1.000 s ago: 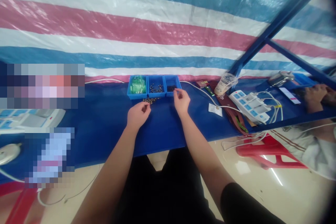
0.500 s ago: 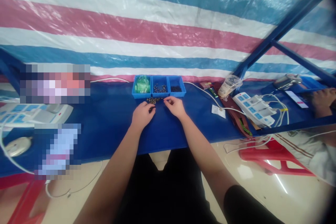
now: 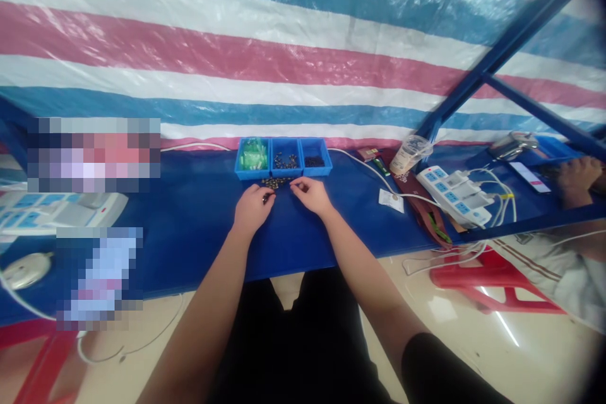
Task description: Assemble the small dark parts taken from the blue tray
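My left hand (image 3: 253, 207) is closed around something small and dark, too little to name. My right hand (image 3: 310, 194) has thumb and forefinger pinched at the edge of a pile of small brass-coloured parts (image 3: 274, 183); what the pinch holds, if anything, cannot be made out. The pile lies on the blue table (image 3: 284, 246) between and just beyond both hands. Behind it stand three blue bins side by side: a left bin (image 3: 252, 173) with green-and-white pieces in it, a middle bin (image 3: 286, 173) with small metal parts, and a right bin (image 3: 316, 171) with small black parts.
On the right are a plastic cup (image 3: 411, 153), a white packet (image 3: 391, 201), a brown strap-like bag (image 3: 421, 202) and a power strip (image 3: 453, 196) with cables. Another person's hand (image 3: 580, 177) is near a phone (image 3: 529, 177). Another power strip (image 3: 108, 208) lies at left.
The view has shifted slightly. My right hand has moved a little left, closer to my left hand. The left hand stays closed in nearly the same spot.
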Motion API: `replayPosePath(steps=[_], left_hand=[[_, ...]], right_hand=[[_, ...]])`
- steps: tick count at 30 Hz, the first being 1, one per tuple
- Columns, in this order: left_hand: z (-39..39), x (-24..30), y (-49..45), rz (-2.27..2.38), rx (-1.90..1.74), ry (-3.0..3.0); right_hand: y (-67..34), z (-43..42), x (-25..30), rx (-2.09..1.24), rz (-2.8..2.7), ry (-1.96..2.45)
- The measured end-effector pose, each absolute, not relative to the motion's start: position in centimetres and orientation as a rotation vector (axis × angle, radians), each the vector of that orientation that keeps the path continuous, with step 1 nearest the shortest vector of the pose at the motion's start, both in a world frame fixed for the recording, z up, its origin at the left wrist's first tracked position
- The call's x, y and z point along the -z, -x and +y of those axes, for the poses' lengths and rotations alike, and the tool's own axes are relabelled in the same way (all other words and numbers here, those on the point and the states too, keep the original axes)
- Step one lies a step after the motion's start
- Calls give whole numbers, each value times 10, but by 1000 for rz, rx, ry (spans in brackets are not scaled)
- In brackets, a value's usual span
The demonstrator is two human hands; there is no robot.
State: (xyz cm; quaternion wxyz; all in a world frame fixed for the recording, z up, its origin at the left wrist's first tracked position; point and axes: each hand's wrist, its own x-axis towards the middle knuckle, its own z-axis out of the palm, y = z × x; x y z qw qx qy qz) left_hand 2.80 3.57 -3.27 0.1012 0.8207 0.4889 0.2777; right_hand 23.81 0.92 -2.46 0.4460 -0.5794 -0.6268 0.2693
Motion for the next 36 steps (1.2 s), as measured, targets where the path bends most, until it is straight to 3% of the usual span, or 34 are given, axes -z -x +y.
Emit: replayPosePath(steps=[12, 36], left_hand=[[26, 12, -44, 1241, -1016, -2531], [19, 18, -38, 1173, -1167, -2239]], right_hand=[[-223, 4, 20, -627, -1672, 1140], [-227, 4, 19, -614, -1606, 1163]])
